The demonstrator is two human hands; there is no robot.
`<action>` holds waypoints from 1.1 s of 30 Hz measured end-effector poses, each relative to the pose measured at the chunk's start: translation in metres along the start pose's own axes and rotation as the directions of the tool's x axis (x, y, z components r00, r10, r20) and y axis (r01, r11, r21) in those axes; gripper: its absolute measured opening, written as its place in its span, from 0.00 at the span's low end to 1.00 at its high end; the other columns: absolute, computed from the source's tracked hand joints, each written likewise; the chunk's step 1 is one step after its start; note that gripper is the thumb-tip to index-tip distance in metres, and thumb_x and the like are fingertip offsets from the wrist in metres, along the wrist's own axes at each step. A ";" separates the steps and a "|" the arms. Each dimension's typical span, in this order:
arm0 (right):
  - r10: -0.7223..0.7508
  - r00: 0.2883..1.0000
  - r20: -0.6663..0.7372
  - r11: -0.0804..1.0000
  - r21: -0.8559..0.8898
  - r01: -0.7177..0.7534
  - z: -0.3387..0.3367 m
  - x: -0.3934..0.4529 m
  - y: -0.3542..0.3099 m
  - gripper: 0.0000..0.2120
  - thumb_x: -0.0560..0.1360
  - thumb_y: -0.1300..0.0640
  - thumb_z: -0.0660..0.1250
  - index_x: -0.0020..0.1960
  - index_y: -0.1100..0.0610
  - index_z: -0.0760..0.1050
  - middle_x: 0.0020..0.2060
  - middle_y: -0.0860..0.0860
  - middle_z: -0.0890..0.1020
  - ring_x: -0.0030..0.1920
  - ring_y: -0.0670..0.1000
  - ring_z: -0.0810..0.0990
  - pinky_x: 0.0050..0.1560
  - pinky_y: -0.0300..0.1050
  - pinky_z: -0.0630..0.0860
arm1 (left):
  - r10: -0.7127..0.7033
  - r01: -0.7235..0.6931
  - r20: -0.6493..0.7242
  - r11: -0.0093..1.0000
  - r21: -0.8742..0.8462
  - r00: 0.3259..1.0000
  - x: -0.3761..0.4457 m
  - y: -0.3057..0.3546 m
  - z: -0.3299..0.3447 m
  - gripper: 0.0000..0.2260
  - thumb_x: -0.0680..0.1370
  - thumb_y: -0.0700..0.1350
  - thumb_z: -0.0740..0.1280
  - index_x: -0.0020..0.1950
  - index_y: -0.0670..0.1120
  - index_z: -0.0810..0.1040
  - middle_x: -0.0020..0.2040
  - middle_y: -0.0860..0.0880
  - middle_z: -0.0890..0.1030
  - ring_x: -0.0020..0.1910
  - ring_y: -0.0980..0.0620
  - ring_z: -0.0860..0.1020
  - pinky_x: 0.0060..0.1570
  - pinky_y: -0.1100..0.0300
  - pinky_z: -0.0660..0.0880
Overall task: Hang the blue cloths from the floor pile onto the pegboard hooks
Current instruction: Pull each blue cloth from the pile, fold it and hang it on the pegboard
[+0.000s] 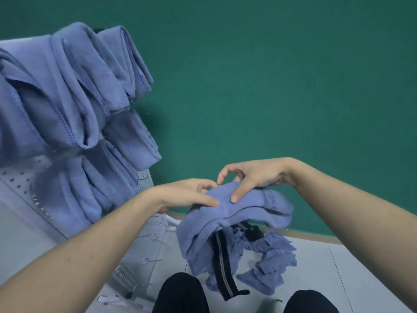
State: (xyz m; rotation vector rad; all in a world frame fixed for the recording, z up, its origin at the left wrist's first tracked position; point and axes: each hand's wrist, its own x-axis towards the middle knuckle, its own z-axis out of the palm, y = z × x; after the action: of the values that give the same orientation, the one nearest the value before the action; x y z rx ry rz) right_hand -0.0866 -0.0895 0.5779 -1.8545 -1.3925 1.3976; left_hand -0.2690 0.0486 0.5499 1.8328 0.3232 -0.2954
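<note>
Blue cloth (pixel 228 213) held mid-air above floor pile (pixel 268 256), pinched by left hand (pixel 187 195) and right hand (pixel 255 177). Advice: find top edge, bunch it, thread onto free hook (pixel 155 260) of pegboard (pixel 20 177); keep black strap (pixel 223 265) clear.

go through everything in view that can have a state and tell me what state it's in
left hand: holds the held cloth's top edge
right hand: pinches the same edge
held cloth: lifted, draped, folded over
hung cloths: on the pegboard, bunched
floor pile: heaped, crumpled
pegboard hooks: lower ones bare
</note>
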 end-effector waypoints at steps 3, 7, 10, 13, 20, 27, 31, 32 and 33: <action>-0.043 0.999 -0.028 0.996 0.083 0.045 -0.012 0.015 -0.005 0.20 0.74 0.65 0.74 0.61 0.56 0.71 0.34 0.51 0.83 0.33 0.51 0.82 0.33 0.40 0.78 | 0.014 -0.024 -0.091 0.993 -0.116 0.996 0.009 -0.008 -0.010 0.13 0.75 0.50 0.74 0.56 0.46 0.78 0.45 0.51 0.82 0.44 0.54 0.78 0.45 0.63 0.73; -0.063 0.998 0.009 0.992 0.108 0.062 -0.030 0.033 -0.012 0.21 0.73 0.63 0.75 0.62 0.56 0.70 0.38 0.53 0.85 0.37 0.52 0.84 0.37 0.41 0.79 | -0.005 -0.030 -0.153 0.974 -0.224 0.988 0.026 -0.010 -0.017 0.17 0.69 0.51 0.77 0.54 0.46 0.81 0.48 0.46 0.85 0.44 0.50 0.82 0.47 0.57 0.76; -0.120 0.992 -0.051 0.987 0.098 0.124 -0.045 0.050 -0.007 0.23 0.71 0.58 0.78 0.62 0.54 0.72 0.47 0.53 0.85 0.46 0.51 0.83 0.49 0.44 0.79 | -0.005 -0.088 -0.214 0.901 -0.424 0.977 0.036 -0.008 -0.027 0.17 0.73 0.43 0.74 0.61 0.43 0.81 0.52 0.42 0.85 0.47 0.48 0.82 0.48 0.57 0.78; -0.266 0.911 -0.316 0.954 0.052 0.297 -0.052 0.069 -0.001 0.19 0.72 0.58 0.77 0.60 0.51 0.76 0.56 0.50 0.83 0.55 0.45 0.81 0.61 0.41 0.75 | 0.010 -0.192 -0.319 0.817 -0.544 0.948 0.046 -0.007 -0.038 0.21 0.74 0.42 0.73 0.66 0.41 0.78 0.58 0.40 0.83 0.49 0.46 0.82 0.50 0.56 0.79; -0.531 0.674 -0.514 0.822 -0.121 0.556 -0.057 0.099 0.014 0.21 0.73 0.59 0.72 0.64 0.49 0.75 0.62 0.44 0.80 0.63 0.47 0.79 0.65 0.39 0.73 | -0.043 -0.297 -0.444 0.684 -0.666 0.895 0.058 0.008 -0.072 0.19 0.79 0.44 0.67 0.69 0.38 0.75 0.63 0.36 0.81 0.57 0.43 0.81 0.63 0.51 0.76; -0.518 0.530 -0.671 0.810 -0.186 0.556 -0.057 0.148 -0.011 0.26 0.72 0.64 0.74 0.62 0.43 0.72 0.53 0.28 0.77 0.54 0.35 0.78 0.56 0.29 0.72 | -0.086 -0.361 -0.541 0.655 -0.664 0.837 0.052 0.014 -0.108 0.20 0.78 0.44 0.63 0.67 0.35 0.76 0.55 0.37 0.82 0.49 0.42 0.81 0.59 0.51 0.76; -0.534 0.488 -0.690 0.789 -0.201 0.580 -0.070 0.172 -0.035 0.18 0.72 0.63 0.70 0.55 0.43 0.78 0.49 0.34 0.82 0.53 0.41 0.81 0.57 0.39 0.75 | -0.096 -0.423 -0.677 0.715 -0.557 0.729 0.055 0.010 -0.129 0.20 0.77 0.42 0.67 0.68 0.38 0.75 0.58 0.37 0.82 0.56 0.40 0.81 0.62 0.47 0.77; -0.539 0.494 -0.682 0.800 -0.231 0.554 -0.073 0.178 -0.042 0.16 0.72 0.61 0.69 0.54 0.43 0.79 0.49 0.35 0.83 0.53 0.43 0.81 0.56 0.41 0.76 | -0.098 -0.442 -0.711 0.722 -0.532 0.697 0.057 0.009 -0.134 0.19 0.76 0.42 0.68 0.66 0.39 0.76 0.59 0.37 0.82 0.57 0.39 0.81 0.63 0.45 0.76; -0.548 0.498 -0.673 0.814 -0.289 0.504 -0.076 0.184 -0.048 0.15 0.72 0.59 0.69 0.54 0.43 0.80 0.49 0.36 0.83 0.52 0.45 0.79 0.56 0.43 0.75 | -0.117 -0.454 -0.746 0.728 -0.513 0.655 0.059 0.008 -0.139 0.16 0.76 0.42 0.68 0.63 0.40 0.78 0.57 0.37 0.83 0.56 0.39 0.82 0.61 0.45 0.78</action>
State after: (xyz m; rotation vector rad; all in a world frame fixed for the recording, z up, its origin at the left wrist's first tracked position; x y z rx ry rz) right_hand -0.0428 0.1107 0.5624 -1.5154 -1.3553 0.2166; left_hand -0.2064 0.1838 0.5737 1.1362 0.7027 0.7025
